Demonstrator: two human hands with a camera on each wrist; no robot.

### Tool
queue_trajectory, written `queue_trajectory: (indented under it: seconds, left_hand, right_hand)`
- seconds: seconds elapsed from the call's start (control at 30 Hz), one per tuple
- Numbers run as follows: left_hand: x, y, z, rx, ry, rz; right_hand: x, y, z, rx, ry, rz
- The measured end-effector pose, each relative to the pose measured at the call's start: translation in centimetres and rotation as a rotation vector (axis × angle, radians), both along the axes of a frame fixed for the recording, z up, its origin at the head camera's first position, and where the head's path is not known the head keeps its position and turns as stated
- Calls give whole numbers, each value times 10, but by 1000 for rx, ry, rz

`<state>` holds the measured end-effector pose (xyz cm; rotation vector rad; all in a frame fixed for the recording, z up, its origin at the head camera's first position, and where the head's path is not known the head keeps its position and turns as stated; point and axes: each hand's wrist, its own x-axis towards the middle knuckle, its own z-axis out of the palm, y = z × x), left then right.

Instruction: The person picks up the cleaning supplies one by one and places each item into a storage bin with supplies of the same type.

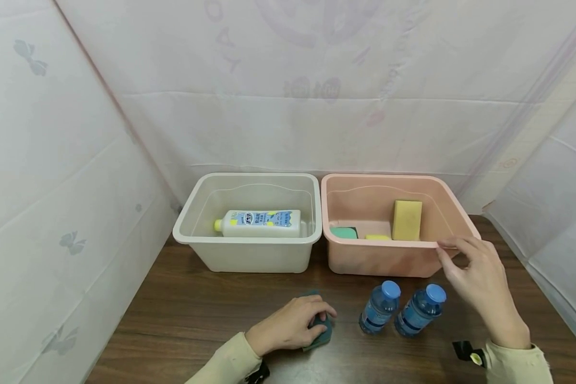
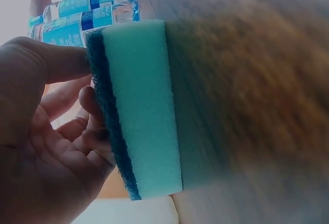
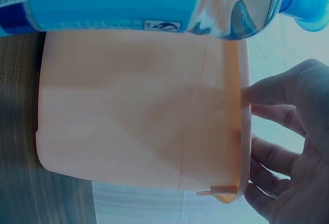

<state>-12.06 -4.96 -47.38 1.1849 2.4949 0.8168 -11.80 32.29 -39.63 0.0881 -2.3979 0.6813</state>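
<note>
A green sponge (image 2: 144, 111) with a dark scouring side lies near the front of the brown table, scouring side up. My left hand (image 1: 295, 325) is over it, thumb and curled fingers against the scouring side; part of the sponge is hidden under the hand. At the right, my right hand (image 1: 480, 272) pinches the front rim of the pink tub (image 1: 384, 258), near its right corner. Inside that tub are a yellow sponge (image 1: 407, 220) standing on end, another yellow piece (image 1: 378, 237) and a green sponge (image 1: 344, 232), both partly hidden by the rim.
Two small blue-capped water bottles (image 1: 379, 308) (image 1: 420, 310) stand between my hands, in front of the pink tub. To its left, a whitish tub (image 1: 254, 256) holds a white bottle (image 1: 261, 224) lying on its side. Pale curtains (image 1: 269, 133) enclose the table.
</note>
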Motion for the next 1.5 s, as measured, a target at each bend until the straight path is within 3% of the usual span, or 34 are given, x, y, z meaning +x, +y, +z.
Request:
queue_trajectory:
  seconds: [0.3, 0.4, 0.57, 0.67, 0.83, 1.0, 1.3, 1.5]
  left_hand:
    - [2, 0, 0, 29, 74, -5]
    - [3, -1, 4, -5, 106, 62]
    - [6, -4, 11, -117, 139, 249]
    - [7, -8, 16, -201, 130, 303]
    - [9, -12, 21, -333, 79, 281]
    - [10, -13, 22, -392, 80, 237]
    - [2, -13, 17, -319, 81, 207]
    - [1, -15, 17, -263, 23, 241]
  right_hand:
    - [0, 0, 0, -3, 8, 4]
    - [0, -1, 1, -2, -4, 1]
    - [0, -1, 1, 2, -10, -4]
    - [0, -1, 1, 4, -10, -6]
    - [0, -1, 1, 1, -2, -2]
    - [0, -1, 0, 1, 4, 0]
    - [0, 0, -2, 9, 0, -4]
    - [-1, 0, -2, 21, 15, -4]
